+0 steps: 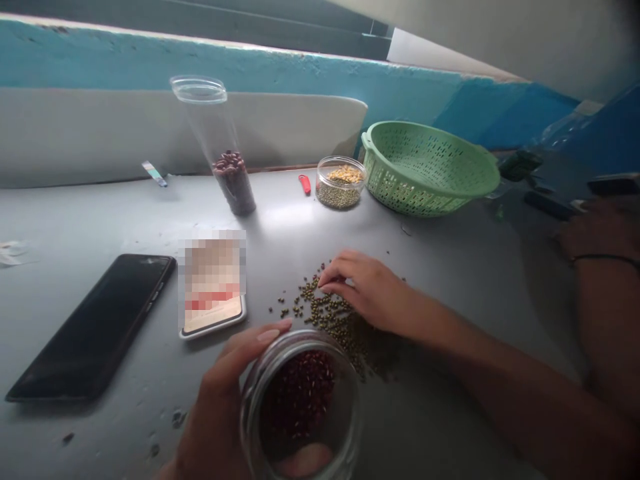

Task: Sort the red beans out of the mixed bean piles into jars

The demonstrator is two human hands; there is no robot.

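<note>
My left hand (220,400) is wrapped round a clear jar (250,400) at the bottom centre, its open mouth tilted toward the camera. Dark red beans (300,387) lie inside the jar. Just beyond it, green beans (327,313) are scattered in a loose heap on the grey table. My right hand (367,290) hovers at the heap's upper edge, thumb and forefinger pinched together. Whatever is between those fingertips is too small to make out.
Behind stand a tall container (235,180) of brown beans, a round tub (340,190) and a green basket (430,177). Two phones, one black (95,327) and one lit (215,323), lie left. Another person's arm (607,293) rests at right.
</note>
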